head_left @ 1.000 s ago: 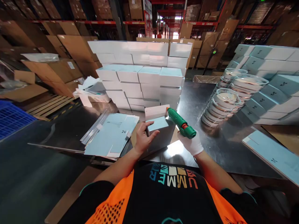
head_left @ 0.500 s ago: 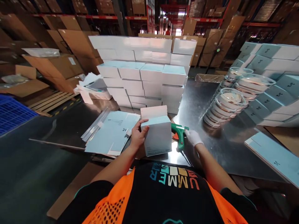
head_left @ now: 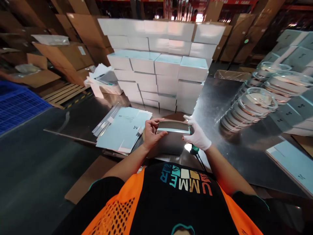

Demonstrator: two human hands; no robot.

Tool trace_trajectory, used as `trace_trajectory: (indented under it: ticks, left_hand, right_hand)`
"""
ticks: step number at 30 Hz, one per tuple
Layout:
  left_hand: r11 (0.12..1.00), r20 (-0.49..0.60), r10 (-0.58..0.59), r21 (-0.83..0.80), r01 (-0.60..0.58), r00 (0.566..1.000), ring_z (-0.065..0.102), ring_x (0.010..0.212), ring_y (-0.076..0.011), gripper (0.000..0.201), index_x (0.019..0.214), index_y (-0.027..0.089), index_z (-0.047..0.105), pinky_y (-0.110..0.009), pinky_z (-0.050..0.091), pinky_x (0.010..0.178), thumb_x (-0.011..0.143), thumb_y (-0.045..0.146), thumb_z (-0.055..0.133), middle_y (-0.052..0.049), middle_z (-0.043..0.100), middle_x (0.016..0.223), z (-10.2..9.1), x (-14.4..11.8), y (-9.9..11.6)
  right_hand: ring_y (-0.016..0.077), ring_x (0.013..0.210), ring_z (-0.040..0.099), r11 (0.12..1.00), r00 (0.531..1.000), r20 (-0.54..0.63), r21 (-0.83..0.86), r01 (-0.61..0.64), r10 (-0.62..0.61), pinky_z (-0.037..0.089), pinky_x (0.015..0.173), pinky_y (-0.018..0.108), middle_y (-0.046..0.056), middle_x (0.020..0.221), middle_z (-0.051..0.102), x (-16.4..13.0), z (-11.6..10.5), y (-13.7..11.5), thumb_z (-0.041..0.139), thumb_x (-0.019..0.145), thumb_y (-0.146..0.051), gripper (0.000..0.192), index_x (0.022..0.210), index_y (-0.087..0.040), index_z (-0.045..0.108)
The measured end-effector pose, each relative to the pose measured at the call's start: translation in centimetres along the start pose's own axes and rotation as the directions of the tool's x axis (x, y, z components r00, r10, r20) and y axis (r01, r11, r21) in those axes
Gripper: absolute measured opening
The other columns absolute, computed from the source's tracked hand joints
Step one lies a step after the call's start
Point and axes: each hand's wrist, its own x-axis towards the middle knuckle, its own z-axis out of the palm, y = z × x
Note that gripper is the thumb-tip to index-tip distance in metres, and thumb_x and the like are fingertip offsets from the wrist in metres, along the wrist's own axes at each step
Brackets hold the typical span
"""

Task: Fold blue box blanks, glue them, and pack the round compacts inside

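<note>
Head view: a small pale-blue box (head_left: 172, 138) is held between both hands just above the metal table (head_left: 215, 107), directly in front of the person's chest. The bare left hand (head_left: 152, 132) is closed on the box's left end, thumb on the top edge and fingers curled round the side. The white-gloved right hand (head_left: 198, 135) is pressed on the right end, fingers spread over the corner. A green tool (head_left: 195, 150) is seen lying on the table just below the right hand, mostly hidden. A stack of flat blue box blanks (head_left: 123, 130) lies just left of the box. A wall of finished boxes (head_left: 161, 65) is stacked behind it, and stacked clear lidded dishes (head_left: 251, 104) are set to the right.
</note>
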Motion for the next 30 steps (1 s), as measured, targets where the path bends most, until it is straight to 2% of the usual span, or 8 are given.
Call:
trace_trajectory:
  ticks: [5, 10, 14, 18, 21, 23, 26, 30]
  left_hand:
    - [0.995, 0.305, 0.042, 0.069, -0.066, 0.951, 0.071, 0.134, -0.0372, 0.063, 0.090, 0.027, 0.079, -0.062, 0.050, 0.124, 0.081, 0.089, 0.080, -0.013, 0.080, 0.109, -1.9, 0.8, 0.7]
    - [0.994, 0.336, 0.055, 0.072, -0.084, 0.940, 0.072, 0.135, -0.0372, 0.055, 0.095, 0.028, 0.086, -0.068, 0.050, 0.126, 0.089, 0.082, 0.078, -0.013, 0.085, 0.110, -2.5, 0.6, 1.0]
    - [0.997, 0.275, 0.077, -0.026, -0.072, 0.958, 0.068, 0.145, -0.0389, 0.064, 0.115, 0.027, 0.084, -0.067, 0.048, 0.128, 0.080, 0.080, 0.088, -0.017, 0.083, 0.127, -2.1, 0.1, -0.1]
    - [0.973, 0.171, -0.207, -0.069, 0.221, 0.963, 0.061, 0.154, -0.0456, 0.137, 0.162, 0.027, 0.055, -0.063, 0.053, 0.124, 0.048, 0.087, 0.100, -0.027, 0.056, 0.169, -2.5, -2.1, -2.1]
    - [0.859, 0.274, -0.495, 0.010, 0.513, 0.824, 0.073, 0.135, -0.0447, 0.129, 0.156, 0.025, 0.060, -0.061, 0.060, 0.114, 0.048, 0.076, 0.106, -0.023, 0.071, 0.150, -3.1, -4.5, -2.9]
    - [0.816, 0.252, -0.544, -0.064, 0.575, 0.800, 0.077, 0.127, -0.0416, 0.110, 0.144, 0.023, 0.067, -0.057, 0.063, 0.110, 0.055, 0.073, 0.105, -0.019, 0.079, 0.134, -3.5, -4.9, -2.6]
    - [0.804, 0.122, -0.529, -0.247, 0.541, 0.840, 0.082, 0.109, -0.0340, 0.089, 0.129, 0.021, 0.072, -0.047, 0.068, 0.095, 0.063, 0.072, 0.102, -0.014, 0.084, 0.117, -4.7, -1.3, -1.1]
    - [0.865, -0.124, -0.447, -0.312, 0.393, 0.886, 0.079, 0.082, -0.0239, 0.078, 0.111, 0.018, 0.070, -0.037, 0.069, 0.070, 0.061, 0.068, 0.105, -0.010, 0.082, 0.102, -8.1, 11.8, 2.3]
  right_hand:
    - [0.0332, 0.162, 0.054, 0.989, 0.979, 0.143, -0.007, 0.146, -0.144, 0.048, 0.129, 0.058, 0.017, 0.177, 0.052, -1.8, 0.4, -0.1, 0.078, 0.102, -0.040, 0.027, 0.125, -0.026, 0.080]
    - [0.0303, 0.153, 0.063, 0.985, 0.969, 0.179, -0.005, 0.173, -0.170, 0.053, 0.126, 0.057, 0.013, 0.163, 0.066, -1.4, 0.9, -0.4, 0.070, 0.106, -0.033, 0.023, 0.125, -0.032, 0.085]
    - [0.0343, 0.159, 0.056, 0.999, 0.998, 0.055, -0.027, 0.032, -0.030, 0.049, 0.130, 0.057, 0.016, 0.171, 0.056, -2.5, 1.6, 0.7, 0.087, 0.090, -0.039, 0.061, 0.148, -0.030, 0.072]
    - [0.0381, 0.127, 0.076, 0.965, 0.963, -0.063, 0.012, -0.261, 0.261, 0.061, 0.115, 0.057, 0.020, 0.140, 0.076, -3.5, 2.8, 2.1, 0.096, 0.070, -0.043, 0.099, 0.158, -0.021, 0.058]
    - [0.0386, 0.118, 0.079, 0.945, 0.934, -0.158, 0.131, -0.300, 0.319, 0.066, 0.107, 0.058, 0.019, 0.130, 0.080, -2.7, 3.3, 1.8, 0.089, 0.083, -0.059, 0.084, 0.153, -0.022, 0.061]
    - [0.0387, 0.127, 0.077, 0.954, 0.949, -0.166, 0.182, -0.237, 0.267, 0.066, 0.110, 0.058, 0.020, 0.137, 0.078, -1.8, 3.5, 1.1, 0.083, 0.089, -0.067, 0.086, 0.159, -0.025, 0.056]
    - [0.0369, 0.144, 0.070, 0.969, 0.988, -0.055, 0.210, -0.133, 0.147, 0.065, 0.113, 0.055, 0.021, 0.162, 0.064, -0.9, 3.9, 1.0, 0.076, 0.095, -0.073, 0.095, 0.172, -0.030, 0.042]
    - [0.0378, 0.143, 0.071, 0.976, 0.974, 0.117, 0.082, -0.202, 0.192, 0.062, 0.119, 0.060, 0.019, 0.171, 0.057, -2.3, 5.1, 4.0, 0.078, 0.093, -0.059, 0.091, 0.173, -0.034, 0.042]
